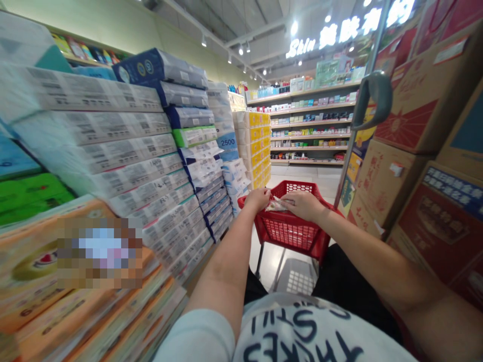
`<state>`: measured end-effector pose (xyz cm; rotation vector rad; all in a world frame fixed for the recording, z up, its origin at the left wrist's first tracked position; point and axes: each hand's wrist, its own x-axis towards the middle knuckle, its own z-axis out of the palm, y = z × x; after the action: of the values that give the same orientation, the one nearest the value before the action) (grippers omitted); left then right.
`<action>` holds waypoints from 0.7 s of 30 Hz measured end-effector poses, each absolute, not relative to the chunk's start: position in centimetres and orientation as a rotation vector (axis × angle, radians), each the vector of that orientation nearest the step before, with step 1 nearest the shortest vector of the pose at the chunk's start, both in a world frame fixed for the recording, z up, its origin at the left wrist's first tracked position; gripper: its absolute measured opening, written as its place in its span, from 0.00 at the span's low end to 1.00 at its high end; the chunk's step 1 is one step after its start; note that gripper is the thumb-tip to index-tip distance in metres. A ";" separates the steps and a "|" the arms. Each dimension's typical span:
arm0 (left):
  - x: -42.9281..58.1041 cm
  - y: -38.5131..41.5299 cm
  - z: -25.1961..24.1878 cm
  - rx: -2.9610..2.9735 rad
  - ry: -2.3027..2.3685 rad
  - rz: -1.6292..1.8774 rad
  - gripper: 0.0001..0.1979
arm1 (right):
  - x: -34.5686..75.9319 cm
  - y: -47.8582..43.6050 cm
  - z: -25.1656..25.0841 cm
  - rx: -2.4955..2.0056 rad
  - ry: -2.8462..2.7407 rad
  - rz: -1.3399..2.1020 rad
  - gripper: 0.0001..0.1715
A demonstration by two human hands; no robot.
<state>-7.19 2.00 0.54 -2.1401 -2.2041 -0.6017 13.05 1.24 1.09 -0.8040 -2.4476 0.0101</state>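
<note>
A small crinkled patterned packet (pixel 275 203) lies between the hands, at the rim of a red wire shopping basket (pixel 290 232). The left hand (pixel 259 199) has its fingers half curled at the packet's edge, and the right hand (pixel 302 205) rests its slightly bent fingers over the other edge (whether either really grips it, I cannot tell). Wrapped stacks of tissue packs (pixel 151 166) rise on the left, cardboard cartons (pixel 400 181) on the right, and lit shelves of boxed goods (pixel 309 125) stand ahead.
</note>
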 end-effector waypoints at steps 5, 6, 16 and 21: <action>-7.3 2.2 0.3 -2.152 -2.187 -0.613 0.20 | 12.8 1.7 0.9 -0.644 -2.493 0.040 0.18; -7.3 2.1 0.3 -2.154 -2.192 -0.611 0.20 | 12.7 1.8 0.9 -0.726 -2.501 0.049 0.19; -7.2 2.1 0.3 -2.146 -2.182 -0.623 0.20 | 13.1 0.7 1.4 -0.610 -2.510 -0.009 0.17; -7.4 2.1 0.5 -2.135 -2.210 -0.625 0.19 | 14.3 0.4 0.9 -1.104 -2.419 -0.011 0.20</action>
<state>-7.42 2.13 0.45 -2.1347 -2.2098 -0.6250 14.33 0.44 0.85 -1.1041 -2.4194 -0.0105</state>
